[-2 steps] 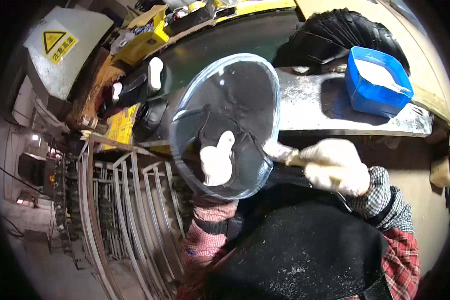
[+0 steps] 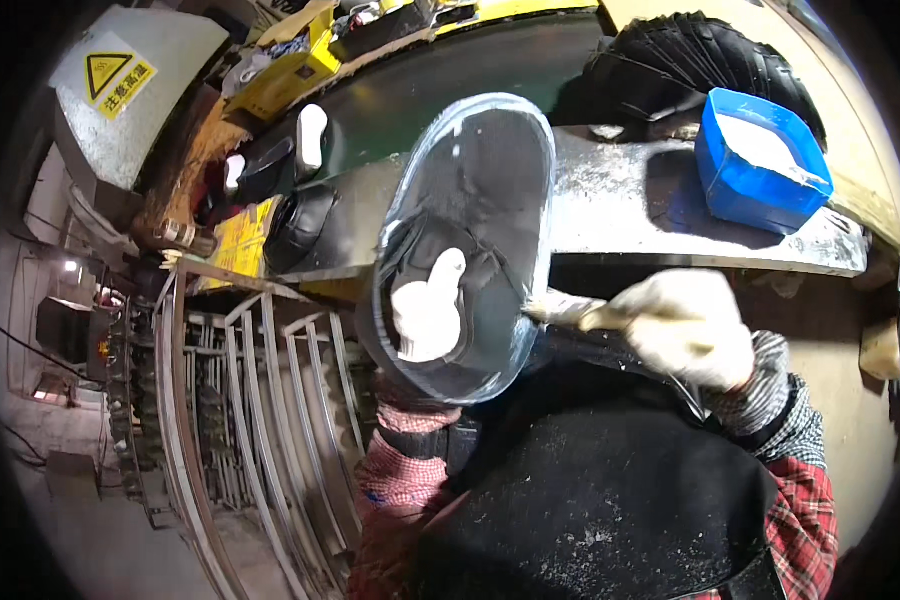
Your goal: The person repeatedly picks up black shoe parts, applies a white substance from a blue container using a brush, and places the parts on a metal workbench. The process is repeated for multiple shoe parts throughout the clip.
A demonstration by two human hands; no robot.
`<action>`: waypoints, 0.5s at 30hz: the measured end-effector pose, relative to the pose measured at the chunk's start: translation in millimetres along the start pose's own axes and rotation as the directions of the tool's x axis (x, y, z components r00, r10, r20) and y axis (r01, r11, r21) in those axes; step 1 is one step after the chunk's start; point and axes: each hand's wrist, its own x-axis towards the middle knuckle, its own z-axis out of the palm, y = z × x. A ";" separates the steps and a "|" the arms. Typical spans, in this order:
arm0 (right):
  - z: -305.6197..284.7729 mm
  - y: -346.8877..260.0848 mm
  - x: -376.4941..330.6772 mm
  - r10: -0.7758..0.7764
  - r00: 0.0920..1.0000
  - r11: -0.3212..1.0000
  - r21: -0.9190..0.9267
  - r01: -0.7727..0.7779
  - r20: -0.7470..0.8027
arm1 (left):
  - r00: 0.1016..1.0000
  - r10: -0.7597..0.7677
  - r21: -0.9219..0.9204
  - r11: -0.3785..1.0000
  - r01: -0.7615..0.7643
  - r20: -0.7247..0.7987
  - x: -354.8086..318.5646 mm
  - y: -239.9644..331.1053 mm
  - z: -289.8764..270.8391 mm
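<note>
My left hand point(image 2: 428, 312), in a white glove, holds a large black oval piece point(image 2: 480, 180) that looks like a boot upper. A wet, whitish coat runs along its rim. The glove's thumb lies inside the piece over dark folds; the other fingers are mostly hidden. My right hand point(image 2: 685, 325), also gloved, is closed around the handle of a brush point(image 2: 568, 308). The pale bristles touch the right side of the rim, low down.
A blue tub point(image 2: 765, 190) of white liquid stands on the stained metal bench point(image 2: 600, 210) at right. Behind it lies a fanned stack of black pieces point(image 2: 705, 70). A green belt point(image 2: 440, 75), white-soled shoes point(image 2: 311, 140) and a metal rack point(image 2: 260, 400) lie toward the left.
The black piece has turned and now looks narrower and longer, its top tipped slightly upward. The brush has moved slightly left and down along the rim, with the right hand following.
</note>
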 end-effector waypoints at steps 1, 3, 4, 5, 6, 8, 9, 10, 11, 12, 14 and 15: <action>7.9 7.0 1.1 0.043 0.985 0.992 0.121 -0.023 -0.166 | 1.000 0.004 -0.135 0.991 -0.007 -0.019 0.3 -2.4 -2.0; 13.5 9.9 4.9 0.099 0.986 0.983 0.167 -0.076 -0.134 | 0.998 0.041 -0.377 0.925 -0.053 -0.038 28.4 8.8 -23.3; 8.3 -0.1 9.3 0.122 0.990 0.989 0.080 -0.128 0.072 | 0.997 0.065 -0.476 0.876 -0.079 -0.046 36.3 12.8 -28.7; 5.6 -5.2 14.8 0.150 0.950 0.988 -0.014 -0.152 0.274 | 0.995 0.074 -0.525 0.846 -0.094 -0.060 43.9 17.6 -37.9; 16.6 -0.5 10.1 -0.071 0.979 0.991 0.124 0.048 0.193 | 0.993 0.090 -0.570 0.813 -0.119 -0.080 53.1 24.6 -42.4; 4.4 -10.7 13.1 0.196 0.928 0.904 0.309 -0.296 0.317 | 0.992 0.100 -0.642 0.756 -0.128 -0.081 64.6 29.8 -49.8; -4.1 -24.4 19.7 0.363 0.837 0.762 0.387 -0.520 0.410 | 0.995 0.099 -0.757 0.650 -0.063 0.002 63.6 20.6 -55.3; -3.1 -26.8 22.4 0.366 0.833 0.627 0.551 -0.550 0.415 | 0.989 0.111 -0.688 0.726 -0.012 0.101 51.2 17.7 -50.1; 1.8 -32.7 24.5 0.327 0.891 0.624 0.636 -0.454 0.314 | 0.973 0.129 -0.611 0.791 0.016 0.193 40.7 15.5 -45.8; 8.9 -30.8 31.4 0.249 0.953 0.737 0.604 -0.303 0.175 | 0.952 0.096 -0.285 0.959 -0.010 0.292 4.2 14.1 -19.0; 17.5 -19.1 57.7 -0.153 0.985 0.967 0.193 0.166 -0.082 | 0.949 0.058 -0.116 0.993 -0.023 0.309 1.4 25.4 -3.7; 11.5 -8.1 73.9 -0.229 0.972 0.973 -0.001 0.230 -0.048 | 0.964 0.065 -0.286 0.958 0.011 0.257 19.8 37.5 -22.5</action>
